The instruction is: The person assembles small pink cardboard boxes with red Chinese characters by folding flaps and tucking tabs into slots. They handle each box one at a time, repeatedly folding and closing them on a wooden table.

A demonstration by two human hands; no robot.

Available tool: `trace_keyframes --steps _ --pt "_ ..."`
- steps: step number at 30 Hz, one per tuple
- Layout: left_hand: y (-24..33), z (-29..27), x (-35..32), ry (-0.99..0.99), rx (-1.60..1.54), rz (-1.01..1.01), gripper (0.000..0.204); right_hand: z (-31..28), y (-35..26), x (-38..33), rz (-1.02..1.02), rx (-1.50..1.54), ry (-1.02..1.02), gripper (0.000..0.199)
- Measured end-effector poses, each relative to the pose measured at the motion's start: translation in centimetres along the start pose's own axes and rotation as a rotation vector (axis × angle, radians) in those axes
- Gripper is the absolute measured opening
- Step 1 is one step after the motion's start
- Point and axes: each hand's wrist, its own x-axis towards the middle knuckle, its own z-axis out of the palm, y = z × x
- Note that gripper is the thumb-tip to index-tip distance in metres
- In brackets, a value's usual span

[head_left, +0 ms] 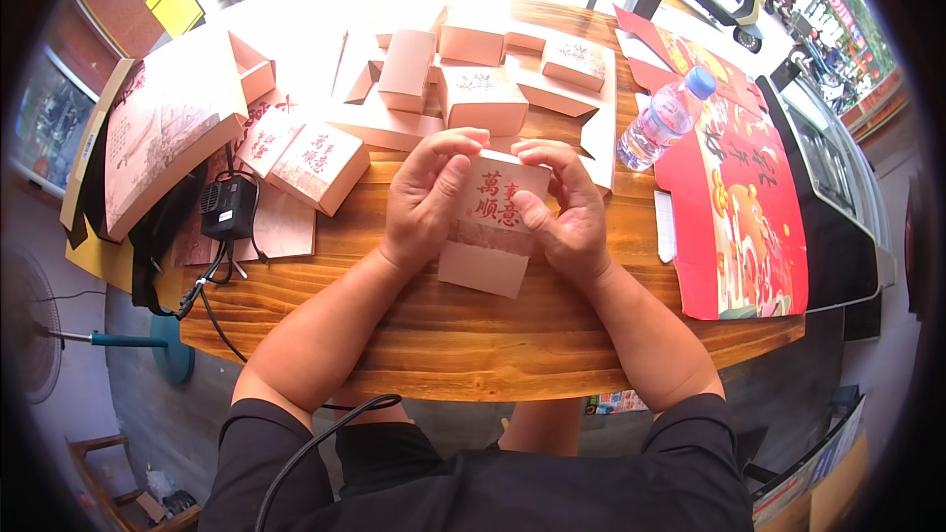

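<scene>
A small pale pink cardboard box (pixel 495 227) with red lettering is held between my two hands above the wooden table. The side toward me ends in a plain flap or panel (pixel 480 270) without print. My left hand (pixel 426 199) grips its left side, with curled fingers at the far edge. On the other side, my right hand (pixel 567 209) has its thumb on the printed face and its fingers bent over the far right corner. Those fingers partly hide the box's far end. Just beyond my hands stands another pink box (pixel 483 103) with a branch print.
Several pink boxes and a pink tray (pixel 379 126) lie across the table's far side. Left are a large pink carton (pixel 177 128), two lettered boxes (pixel 320 167) and a black adapter (pixel 228 207) with cables. Right are a water bottle (pixel 658 120) and red printed cardboard (pixel 744 207).
</scene>
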Motion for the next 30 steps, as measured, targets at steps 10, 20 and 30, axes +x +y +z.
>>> trace_keyframes --steps 10,20,30 --pt "0.7 0.1 0.0 -0.102 0.007 -0.027 0.058 -0.6 0.3 -0.2 0.328 0.494 0.224 0.029" --pt "1.1 -0.3 0.2 -0.205 0.297 0.111 0.074 -0.8 1.4 0.0 0.431 0.703 0.221 0.037" --pt "0.6 -0.3 0.5 -0.028 0.022 -0.029 0.052 -0.6 0.5 0.0 0.208 0.42 0.001 0.085"
